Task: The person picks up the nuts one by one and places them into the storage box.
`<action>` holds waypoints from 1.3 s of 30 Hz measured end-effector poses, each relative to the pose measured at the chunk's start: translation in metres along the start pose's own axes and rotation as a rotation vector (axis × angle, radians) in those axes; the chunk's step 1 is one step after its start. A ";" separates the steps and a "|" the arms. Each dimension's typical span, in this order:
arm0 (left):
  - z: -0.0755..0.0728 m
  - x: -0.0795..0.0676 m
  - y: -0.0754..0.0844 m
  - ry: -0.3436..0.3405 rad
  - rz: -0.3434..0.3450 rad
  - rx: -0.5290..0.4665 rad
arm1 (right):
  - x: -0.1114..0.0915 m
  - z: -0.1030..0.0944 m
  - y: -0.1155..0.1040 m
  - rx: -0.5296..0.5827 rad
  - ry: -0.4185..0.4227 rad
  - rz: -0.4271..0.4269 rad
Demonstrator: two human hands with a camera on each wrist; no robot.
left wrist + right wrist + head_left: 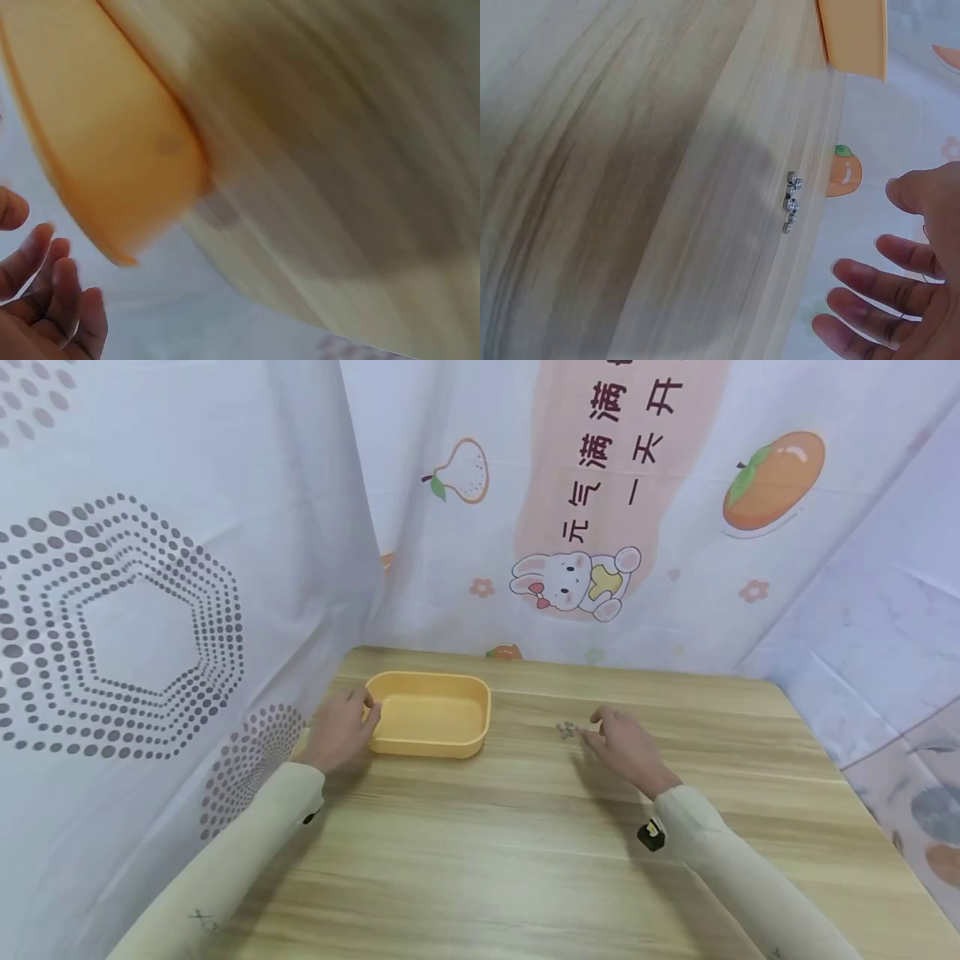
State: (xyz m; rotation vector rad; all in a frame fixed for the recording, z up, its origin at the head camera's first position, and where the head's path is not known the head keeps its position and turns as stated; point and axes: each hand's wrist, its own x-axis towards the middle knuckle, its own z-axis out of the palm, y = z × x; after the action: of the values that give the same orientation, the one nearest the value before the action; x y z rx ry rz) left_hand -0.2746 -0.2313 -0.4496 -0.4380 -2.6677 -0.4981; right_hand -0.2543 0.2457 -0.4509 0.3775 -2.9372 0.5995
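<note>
A shallow yellow-orange plastic tray point(427, 748) with rounded corners stands at the back left of the table. My left hand point(341, 731) is at its left end, the fingertips overlapping the rim in the head view. In the left wrist view the fingers point(65, 296) are loosely bent, with a gap between them and the tray wall point(112, 135). Right of the tray lies a little cluster of small silvery metal nuts point(566, 729). My right hand point(626, 747) hovers close beside them, holding nothing. Its fingers point(870, 311) are spread and relaxed in the right wrist view.
The wood-grain table point(480, 852) has a rounded back right corner. Behind it hangs a white printed curtain point(465, 568), and a dotted curtain point(285, 568) runs close along the left side. A dark wrist device point(651, 835) sits under the right sleeve.
</note>
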 end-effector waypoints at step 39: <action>0.011 -0.017 -0.052 -0.321 -0.323 -0.549 | -0.002 0.017 0.038 0.041 -0.062 0.070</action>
State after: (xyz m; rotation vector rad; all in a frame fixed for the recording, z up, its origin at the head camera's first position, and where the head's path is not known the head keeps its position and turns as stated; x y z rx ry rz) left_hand -0.2825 -0.2774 -0.4803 -0.2460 -2.8938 -1.3791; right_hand -0.2638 0.2726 -0.4807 0.3041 -3.0123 0.6696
